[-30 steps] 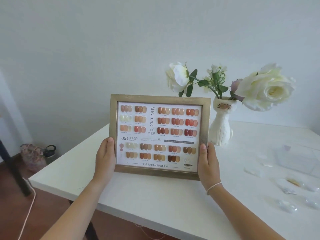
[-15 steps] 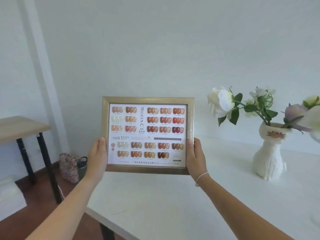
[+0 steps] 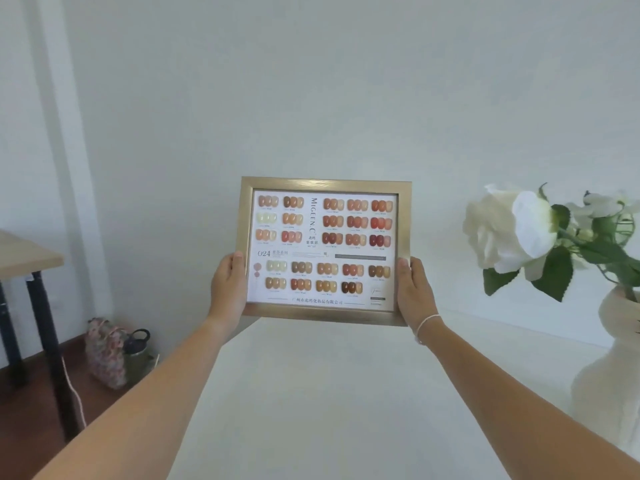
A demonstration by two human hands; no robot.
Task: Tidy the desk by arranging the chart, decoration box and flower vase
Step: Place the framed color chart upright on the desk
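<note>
Behind the chart your fingers are hidden; right of them the frame cuts the flower vase.

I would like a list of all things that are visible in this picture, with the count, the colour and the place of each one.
chart: one, gold frame with rows of orange, red and brown nail samples, held upright above the desk's far end
flower vase: one, white, on the desk at the right edge of the view
flowers: a bunch, white with green leaves, in the vase
desk: one, white, centre
side table: one, light wood top with dark legs, far left
bag: one, pink patterned, on the floor by the wall
bottle: one, dark, beside the bag
left hand: grips the chart's left edge
right hand: grips the chart's right edge
</note>
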